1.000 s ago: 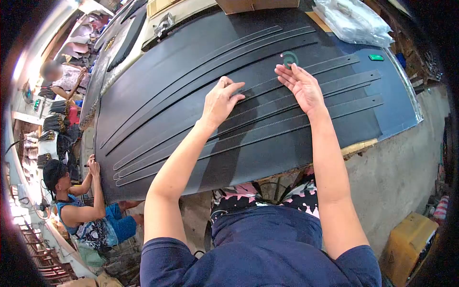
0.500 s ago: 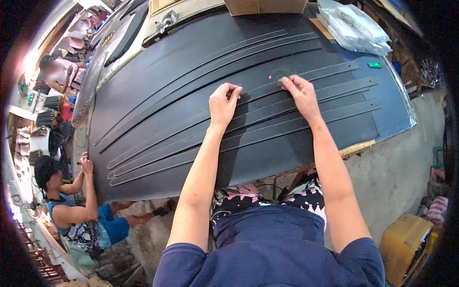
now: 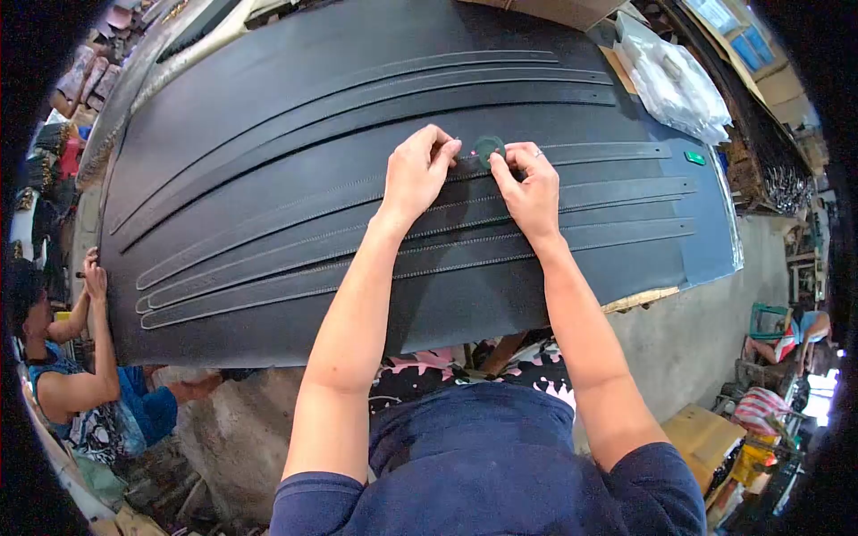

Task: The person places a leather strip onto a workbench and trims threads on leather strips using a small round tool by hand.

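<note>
My right hand (image 3: 529, 183) pinches a round dark green disc (image 3: 488, 152) by its right edge, above the black table. Just left of the disc, my left hand (image 3: 417, 174) has its thumb and forefinger pressed together; what lies between them is too small to make out. Beneath both hands run long black strips with stitched edges (image 3: 617, 190). More black strips (image 3: 429, 80) lie farther back, fanned out across the black sheet (image 3: 483, 313).
A clear plastic bundle (image 3: 670, 76) and a small green object (image 3: 694, 157) are at the right. Part of a cardboard box (image 3: 554, 11) stands at the back edge. Another person (image 3: 80, 384) sits at the left corner. A yellow-brown box (image 3: 702, 438) stands lower right.
The disc and my right hand have moved left, close to my left hand. My left fingers have gone from spread to pinched. The view has turned toward the right.
</note>
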Available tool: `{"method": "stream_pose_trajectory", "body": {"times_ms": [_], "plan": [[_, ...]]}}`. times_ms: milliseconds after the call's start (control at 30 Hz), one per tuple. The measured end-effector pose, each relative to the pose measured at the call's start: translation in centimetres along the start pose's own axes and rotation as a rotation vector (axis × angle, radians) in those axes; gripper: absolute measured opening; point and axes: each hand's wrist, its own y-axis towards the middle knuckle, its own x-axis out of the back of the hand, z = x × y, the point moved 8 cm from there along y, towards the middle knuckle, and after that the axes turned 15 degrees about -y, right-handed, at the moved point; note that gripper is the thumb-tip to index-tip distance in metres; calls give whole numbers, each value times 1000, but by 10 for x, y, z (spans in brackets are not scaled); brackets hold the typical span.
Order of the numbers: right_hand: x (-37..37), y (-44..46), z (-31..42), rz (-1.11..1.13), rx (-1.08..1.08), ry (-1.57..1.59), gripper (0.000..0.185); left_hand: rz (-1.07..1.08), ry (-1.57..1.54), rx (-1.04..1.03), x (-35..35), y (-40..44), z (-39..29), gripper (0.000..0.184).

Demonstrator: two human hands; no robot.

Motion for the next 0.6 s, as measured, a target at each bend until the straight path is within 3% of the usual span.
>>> {"method": "stream_pose_trajectory", "body": {"times_ms": [600], "plan": [[-3, 0, 9, 18, 83, -135, 15, -49, 19, 3, 1, -2, -5, 17]]}}
